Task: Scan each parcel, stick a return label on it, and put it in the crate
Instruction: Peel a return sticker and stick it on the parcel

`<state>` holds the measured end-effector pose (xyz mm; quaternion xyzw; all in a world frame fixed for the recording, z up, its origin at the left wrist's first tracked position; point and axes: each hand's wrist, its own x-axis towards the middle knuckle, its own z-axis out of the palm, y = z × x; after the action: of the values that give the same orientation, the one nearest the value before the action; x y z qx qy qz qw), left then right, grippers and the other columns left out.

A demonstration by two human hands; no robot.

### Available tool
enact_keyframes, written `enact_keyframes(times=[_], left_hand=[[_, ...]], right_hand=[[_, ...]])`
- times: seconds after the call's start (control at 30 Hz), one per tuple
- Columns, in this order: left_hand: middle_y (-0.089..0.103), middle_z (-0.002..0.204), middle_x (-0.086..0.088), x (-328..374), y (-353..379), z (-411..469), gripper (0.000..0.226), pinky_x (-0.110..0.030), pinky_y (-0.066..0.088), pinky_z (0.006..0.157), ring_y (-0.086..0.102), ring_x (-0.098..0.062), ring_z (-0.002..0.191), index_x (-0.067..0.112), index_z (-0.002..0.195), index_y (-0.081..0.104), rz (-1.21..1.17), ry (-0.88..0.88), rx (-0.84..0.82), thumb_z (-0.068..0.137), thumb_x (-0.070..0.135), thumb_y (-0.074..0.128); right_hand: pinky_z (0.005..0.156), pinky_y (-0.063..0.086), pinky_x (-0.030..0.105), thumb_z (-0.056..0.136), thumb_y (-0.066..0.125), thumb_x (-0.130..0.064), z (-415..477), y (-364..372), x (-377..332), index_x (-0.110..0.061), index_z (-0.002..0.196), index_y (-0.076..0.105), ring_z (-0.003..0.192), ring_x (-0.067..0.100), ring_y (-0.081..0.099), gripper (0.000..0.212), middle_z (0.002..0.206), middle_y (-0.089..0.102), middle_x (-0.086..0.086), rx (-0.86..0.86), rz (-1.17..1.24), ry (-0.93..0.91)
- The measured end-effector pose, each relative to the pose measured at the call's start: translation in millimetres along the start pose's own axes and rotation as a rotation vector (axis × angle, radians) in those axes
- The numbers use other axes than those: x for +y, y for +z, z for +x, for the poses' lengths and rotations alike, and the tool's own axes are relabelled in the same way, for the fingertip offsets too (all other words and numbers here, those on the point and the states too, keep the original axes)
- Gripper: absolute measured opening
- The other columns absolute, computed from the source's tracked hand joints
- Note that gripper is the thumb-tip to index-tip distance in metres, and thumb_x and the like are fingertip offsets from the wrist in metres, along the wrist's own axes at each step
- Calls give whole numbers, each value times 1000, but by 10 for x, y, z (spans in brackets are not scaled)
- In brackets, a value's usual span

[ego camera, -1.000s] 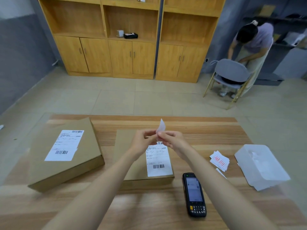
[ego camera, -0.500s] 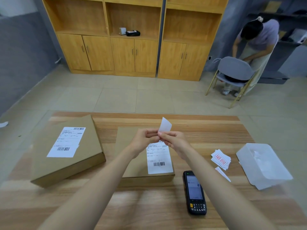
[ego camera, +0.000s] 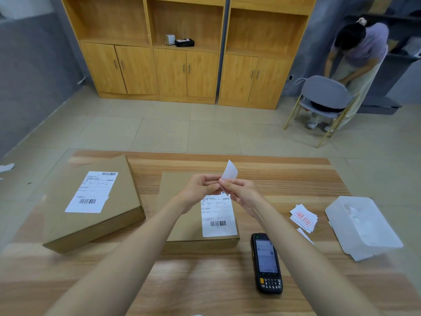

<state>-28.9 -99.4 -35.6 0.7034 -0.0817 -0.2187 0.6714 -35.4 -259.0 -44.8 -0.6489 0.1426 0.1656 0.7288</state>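
Note:
Both hands meet above the middle parcel (ego camera: 182, 226), a flat brown box with a white shipping label. My left hand (ego camera: 200, 187) and my right hand (ego camera: 239, 192) pinch a small white return label (ego camera: 230, 171) between their fingertips; its blank side faces me and it sticks up to the right. A second, larger parcel (ego camera: 91, 201) lies at the left with its own shipping label. The black handheld scanner (ego camera: 266, 263) lies on the table right of the middle parcel, screen lit.
A small pile of return labels with red print (ego camera: 304, 217) lies at the right, beside a translucent plastic bin (ego camera: 362, 226). Beyond the wooden table (ego camera: 284, 176) are tiled floor, wooden cabinets, a grey chair (ego camera: 323, 94) and a person bending over it.
The label between my fingers has turned, showing more of its flat white face and leaning right. My hands stay above the middle parcel.

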Motion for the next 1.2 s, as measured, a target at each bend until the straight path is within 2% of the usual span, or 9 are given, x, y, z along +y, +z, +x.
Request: enact_keyframes(times=[0.13,0.33,0.43,0.57,0.73,0.9,1.0,1.13,1.2], left_hand=[[66,108,-9,8,0,9,37,-10,52,74,68,1,78,3,126,55,3,-21,9,90,-5,53],[66,109,-10,31,11,8,37,-11,52,78,66,-6,86,3,126,55,9,-23,9,90,-4,54],[66,110,-11,37,8,1,37,-12,52,79,66,-6,86,3,127,55,0,-19,7,91,-5,53],[65,116,-15,43,-13,-10,37,-17,52,86,64,-17,96,2,128,53,7,-11,2,92,-4,52],[65,115,-14,35,-26,-5,37,-15,53,83,65,-15,95,2,128,53,3,-9,-2,92,-4,51],[66,109,-8,37,-30,5,32,-14,53,80,66,-8,89,14,120,57,-27,6,-4,93,-1,52],[69,101,-6,45,-35,3,26,-13,53,78,69,-5,85,16,113,61,-27,19,-8,94,2,51],[68,102,-15,52,-52,13,27,-20,51,88,65,-19,97,0,119,60,7,9,-6,92,1,53],[67,102,-17,51,-50,16,29,-26,49,92,63,-21,99,0,119,59,24,11,-10,91,0,55]], right_hand=[[84,45,28,72,80,-22,17,11,16,-14,85,74,84,13,60,16,84,71,2,26,-26,-35],[89,46,34,72,80,-27,35,14,28,-14,85,75,87,15,58,19,90,69,8,51,-71,-55],[71,44,23,75,77,-31,27,26,31,-10,90,75,73,8,54,26,79,68,1,64,-128,-95],[51,40,8,78,75,-29,22,28,43,-6,91,73,52,-5,53,27,63,65,-11,72,-158,-151],[48,39,6,81,73,-26,29,33,56,-3,88,72,47,-7,50,24,57,64,-14,72,-159,-196],[52,41,6,81,72,-24,39,39,60,-7,82,70,51,-7,53,17,59,64,-13,73,-179,-233],[53,42,7,81,72,-25,37,47,56,-5,85,69,53,-3,53,21,61,63,-10,79,-189,-253],[56,45,7,81,71,-30,29,84,42,-10,79,68,60,3,57,21,67,66,-4,89,-167,-262],[58,47,8,80,72,-30,34,85,38,-11,79,68,65,6,59,20,70,67,-2,94,-155,-256]])
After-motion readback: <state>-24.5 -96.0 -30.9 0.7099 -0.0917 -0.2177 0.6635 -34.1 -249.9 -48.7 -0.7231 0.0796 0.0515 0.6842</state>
